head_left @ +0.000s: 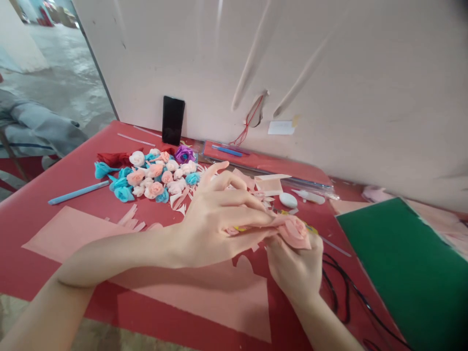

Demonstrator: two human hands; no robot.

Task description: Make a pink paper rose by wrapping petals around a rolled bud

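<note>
A pale pink paper flower (294, 231) sits atop my right hand (295, 268), whose fingers are closed around its lower end; that end is hidden. From the left my left hand (219, 214) reaches across, pinching a petal edge between thumb and index finger while its other fingers are spread. Behind the hands, pink paper scraps (268, 185) and a white oval object (288, 200) lie on the red table (204, 321). Under my left forearm is a large pink paper sheet (234, 302). Small yellow parts show behind both hands, too covered to name.
Several finished paper flowers (155, 170) cluster at the back left beside a light blue pen (78, 192). A phone (173, 120) leans on the pale wall (310, 58). At right are a green board (409, 268) and a black cable (360, 295); a small glue bottle (310, 196) lies behind.
</note>
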